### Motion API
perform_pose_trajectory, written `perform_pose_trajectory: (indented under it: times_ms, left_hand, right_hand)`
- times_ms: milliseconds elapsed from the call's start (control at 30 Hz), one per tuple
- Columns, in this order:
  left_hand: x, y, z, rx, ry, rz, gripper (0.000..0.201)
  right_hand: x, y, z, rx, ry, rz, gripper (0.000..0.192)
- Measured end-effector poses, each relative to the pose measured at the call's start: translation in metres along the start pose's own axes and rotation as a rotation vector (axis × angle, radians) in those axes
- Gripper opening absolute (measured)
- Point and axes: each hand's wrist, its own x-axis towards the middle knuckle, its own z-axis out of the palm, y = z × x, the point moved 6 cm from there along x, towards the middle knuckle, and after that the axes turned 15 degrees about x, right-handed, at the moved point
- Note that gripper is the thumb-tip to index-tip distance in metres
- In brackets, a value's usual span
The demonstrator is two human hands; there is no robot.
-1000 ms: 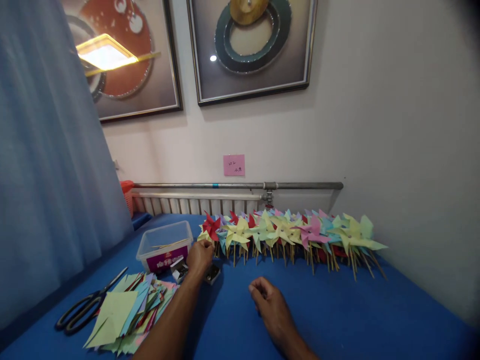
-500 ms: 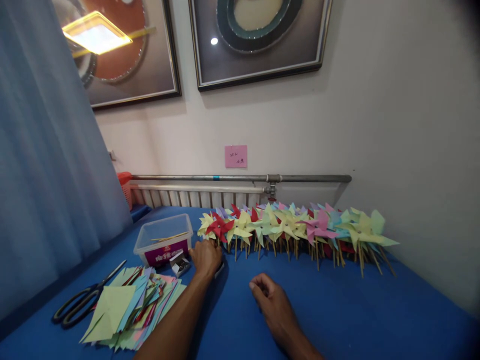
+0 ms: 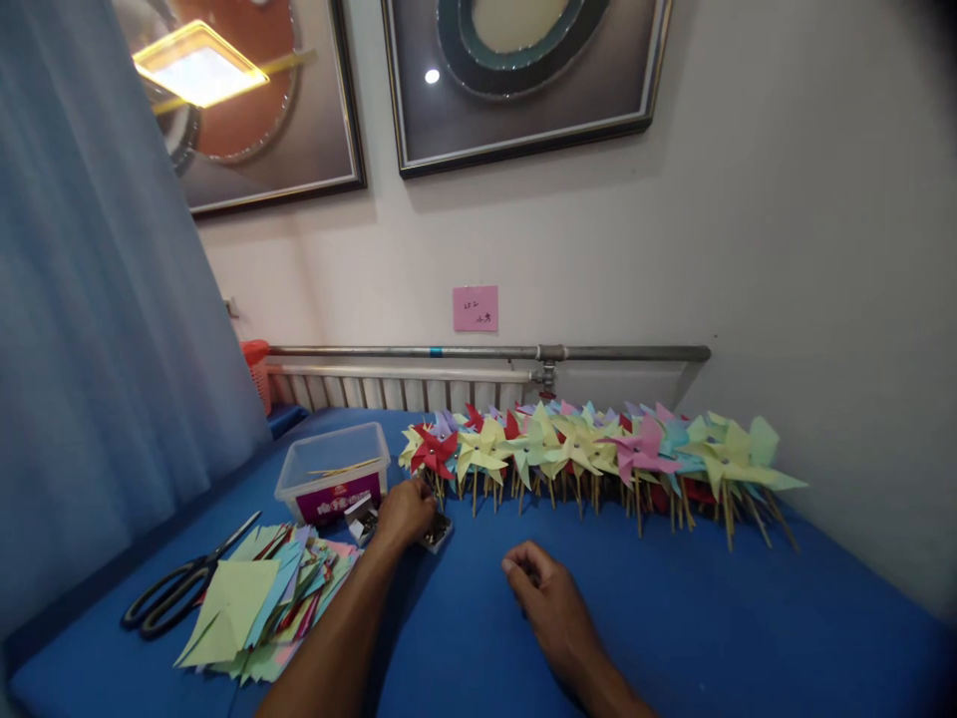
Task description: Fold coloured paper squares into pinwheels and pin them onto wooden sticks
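My left hand (image 3: 406, 512) is at the left end of the pinwheel row, its fingers bent together over a small open tray (image 3: 440, 537) of small dark metallic pieces. Whether something is between its fingertips I cannot make out. My right hand (image 3: 551, 601) rests on the blue table with its fingers curled in; what they hold, if anything, is hidden. A small white box (image 3: 360, 522) with dark pieces inside stands just left of my left hand. Paper pinwheels (image 3: 480, 450) on thin sticks lie massed behind both hands.
A clear plastic tub (image 3: 329, 457) with thin sticks stands at the back left. Cut coloured paper sheets (image 3: 237, 605) are piled left of my forearm, beside black-handled scissors (image 3: 173, 588). A blue curtain (image 3: 112, 329) hangs at left; a pipe (image 3: 478, 352) runs along the wall.
My left hand has shifted slightly left, uncovering more of the small tray with its dark pieces. The right hand keeps nearly the same pose. The whole view has shifted slightly.
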Motion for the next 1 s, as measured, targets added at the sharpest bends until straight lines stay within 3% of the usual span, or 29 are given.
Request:
perform_pose_trajectory:
  times_ms: [233,567,1000]
  left_hand:
    - [-0.001,0.012,-0.001,-0.064,0.027,0.076,0.019]
    - [-0.001,0.019,0.001,0.006,0.027,0.119,0.02]
    - [0.012,0.004,0.011,-0.204,0.026,0.073,0.018]
  right_hand:
    - [0.0,-0.002,0.0,-0.024,0.014,0.006,0.025]
    - [-0.001,-0.006,0.0,-0.014,-0.001,0.004,0.026]
    - [-0.001,-0.004,0.0,-0.033,0.004,0.02,0.025]
